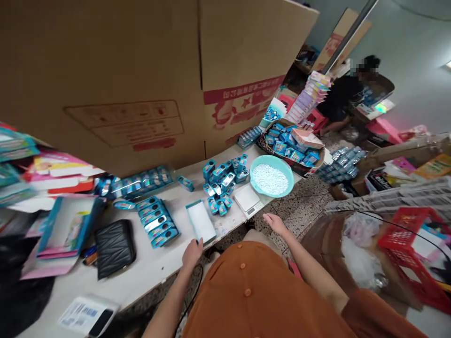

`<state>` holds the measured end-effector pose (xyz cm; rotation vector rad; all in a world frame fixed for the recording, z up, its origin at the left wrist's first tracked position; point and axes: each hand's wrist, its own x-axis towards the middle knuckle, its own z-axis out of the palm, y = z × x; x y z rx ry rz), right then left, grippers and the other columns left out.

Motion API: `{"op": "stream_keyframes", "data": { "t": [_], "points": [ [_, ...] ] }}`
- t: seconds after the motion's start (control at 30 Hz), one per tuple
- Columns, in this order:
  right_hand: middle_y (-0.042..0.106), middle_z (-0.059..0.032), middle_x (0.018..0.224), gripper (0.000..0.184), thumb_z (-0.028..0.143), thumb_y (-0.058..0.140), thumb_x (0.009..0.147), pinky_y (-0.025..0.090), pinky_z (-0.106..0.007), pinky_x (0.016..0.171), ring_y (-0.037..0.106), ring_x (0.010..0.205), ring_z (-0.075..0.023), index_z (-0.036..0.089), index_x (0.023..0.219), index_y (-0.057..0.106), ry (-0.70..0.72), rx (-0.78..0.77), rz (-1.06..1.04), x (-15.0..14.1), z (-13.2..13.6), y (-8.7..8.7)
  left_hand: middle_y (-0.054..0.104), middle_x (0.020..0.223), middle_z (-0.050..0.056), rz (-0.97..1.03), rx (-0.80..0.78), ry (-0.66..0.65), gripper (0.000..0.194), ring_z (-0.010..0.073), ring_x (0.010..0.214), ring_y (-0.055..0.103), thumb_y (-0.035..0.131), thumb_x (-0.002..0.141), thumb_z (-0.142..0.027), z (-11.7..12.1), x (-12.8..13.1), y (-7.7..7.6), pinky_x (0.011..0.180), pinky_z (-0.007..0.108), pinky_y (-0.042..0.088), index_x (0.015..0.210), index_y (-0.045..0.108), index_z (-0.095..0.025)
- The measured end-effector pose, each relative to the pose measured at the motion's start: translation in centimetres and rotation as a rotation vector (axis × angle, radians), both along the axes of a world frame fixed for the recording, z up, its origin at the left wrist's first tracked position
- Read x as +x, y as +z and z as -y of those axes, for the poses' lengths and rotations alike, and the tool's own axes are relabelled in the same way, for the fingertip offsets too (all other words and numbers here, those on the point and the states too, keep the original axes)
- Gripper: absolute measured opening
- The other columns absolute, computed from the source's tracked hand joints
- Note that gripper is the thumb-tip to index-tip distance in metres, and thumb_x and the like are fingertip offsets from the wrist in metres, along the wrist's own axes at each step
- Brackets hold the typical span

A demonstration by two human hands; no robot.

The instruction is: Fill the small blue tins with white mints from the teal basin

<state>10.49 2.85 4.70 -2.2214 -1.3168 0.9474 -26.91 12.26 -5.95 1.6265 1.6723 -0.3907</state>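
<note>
My left hand [192, 253] rests on the near edge of the white table [151, 267], its fingertips touching the near end of an open, shallow blue tray box [200, 221]. Its fingers lie flat and hold nothing. My right hand [275, 223] hangs off the table edge, fingers loosely stretched, empty, just below a small white scale [247, 199]. A heap of small blue boxes [223, 180] lies behind the tray. A turquoise bowl [272, 176] of white pellets stands to the right of the heap.
A row of blue boxes [157, 221] and a black quilted wallet [114, 247] lie left of the tray. Large cardboard cartons [148, 70] wall the table's far side. A red crate [419, 253] stands right. A person in black [347, 96] sits far back.
</note>
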Motion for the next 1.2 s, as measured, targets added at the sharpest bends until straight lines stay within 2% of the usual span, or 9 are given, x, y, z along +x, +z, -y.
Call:
{"op": "stream_keyframes", "data": {
  "t": [0.2, 0.33, 0.47, 0.6, 0.73, 0.9, 1.03, 1.1, 1.2],
  "points": [
    [0.07, -0.0072, 0.084, 0.046, 0.054, 0.035, 0.086, 0.044, -0.029, 0.073, 0.061, 0.078, -0.0208, 0.02, 0.084, 0.067, -0.082, 0.161, -0.021, 9.1, -2.7, 0.1, 0.059, 0.112, 0.023, -0.088, 0.329, 0.222, 0.055, 0.0318, 0.109, 0.054, 0.032, 0.085, -0.045, 1.3, 2.0, 2.1, 0.094, 0.039, 0.04, 0.114, 0.053, -0.003],
    [0.07, -0.0074, 0.085, 0.045, 0.051, 0.034, 0.087, 0.043, -0.028, 0.072, 0.061, 0.078, -0.0207, 0.02, 0.085, 0.067, -0.036, 0.186, 0.002, 14.7, -4.8, -0.4, 0.06, 0.106, 0.019, -0.039, 0.628, 0.297, 0.05, 0.0311, 0.106, 0.053, 0.035, 0.084, -0.046, 0.5, 5.4, 5.8, 0.095, 0.042, 0.04, 0.11, 0.054, -0.008],
    [0.069, -0.0077, 0.088, 0.044, 0.048, 0.033, 0.088, 0.042, -0.028, 0.073, 0.06, 0.08, -0.0206, 0.02, 0.085, 0.067, 0.047, 0.185, 0.028, 18.6, -6.2, -1.5, 0.059, 0.105, 0.015, 0.077, 0.88, 0.169, 0.042, 0.0295, 0.105, 0.052, 0.039, 0.085, -0.045, -3.6, 10.7, 10.6, 0.096, 0.044, 0.039, 0.109, 0.053, -0.013],
    [0.068, -0.0072, 0.089, 0.043, 0.047, 0.033, 0.089, 0.042, -0.028, 0.075, 0.059, 0.082, -0.0201, 0.02, 0.085, 0.066, 0.118, 0.182, 0.012, 20.7, -6.7, -2.0, 0.056, 0.113, 0.015, 0.135, 0.919, -0.062, 0.043, 0.0284, 0.111, 0.049, 0.046, 0.085, -0.042, -8.7, 17.2, 13.6, 0.097, 0.043, 0.038, 0.118, 0.048, -0.015],
    [0.067, -0.0064, 0.085, 0.044, 0.047, 0.032, 0.089, 0.041, -0.027, 0.074, 0.059, 0.08, -0.0193, 0.02, 0.082, 0.065, 0.195, 0.183, -0.007, 21.4, -6.8, -2.3, 0.048, 0.127, 0.022, 0.045, 0.888, -0.136, 0.061, 0.033, 0.121, 0.041, 0.053, 0.081, -0.045, -12.8, 22.0, 13.3, 0.1, 0.046, 0.034, 0.127, 0.039, -0.008],
    [0.068, -0.0071, 0.09, 0.042, 0.045, 0.033, 0.089, 0.04, -0.027, 0.077, 0.058, 0.084, -0.0197, 0.02, 0.084, 0.066, 0.165, 0.183, 0.007, 21.4, -7.2, -3.2, 0.058, 0.109, 0.018, -0.055, 0.649, -0.111, 0.042, 0.0304, 0.104, 0.054, 0.051, 0.083, -0.038, -15.0, 23.3, 12.4, 0.086, 0.041, 0.043, 0.116, 0.048, -0.011],
    [0.067, -0.0077, 0.086, 0.042, 0.043, 0.032, 0.09, 0.039, -0.028, 0.077, 0.056, 0.082, -0.0193, 0.02, 0.08, 0.065, 0.166, 0.172, 0.051, 21.2, -7.2, -3.7, 0.058, 0.111, 0.014, 0.085, 0.743, -0.14, 0.041, 0.0276, 0.105, 0.054, 0.051, 0.084, -0.041, -12.2, 23.5, 13.3, 0.089, 0.037, 0.043, 0.115, 0.049, -0.014],
    [0.066, -0.0077, 0.084, 0.041, 0.042, 0.032, 0.09, 0.039, -0.028, 0.076, 0.055, 0.08, -0.019, 0.02, 0.078, 0.065, 0.169, 0.178, 0.062, 21.2, -7.2, -3.8, 0.057, 0.114, 0.013, 0.188, 0.797, -0.068, 0.043, 0.0257, 0.107, 0.053, 0.051, 0.084, -0.041, -9.7, 24.2, 13.7, 0.09, 0.035, 0.043, 0.119, 0.047, -0.016],
    [0.066, -0.008, 0.086, 0.04, 0.042, 0.033, 0.09, 0.039, -0.028, 0.078, 0.055, 0.083, -0.0191, 0.019, 0.08, 0.065, 0.177, 0.19, 0.073, 21.2, -7.1, -3.8, 0.058, 0.114, 0.011, 0.287, 0.758, -0.002, 0.043, 0.0241, 0.106, 0.055, 0.053, 0.084, -0.041, -6.3, 25.5, 13.6, 0.09, 0.034, 0.044, 0.118, 0.047, -0.016]
  ]
}}
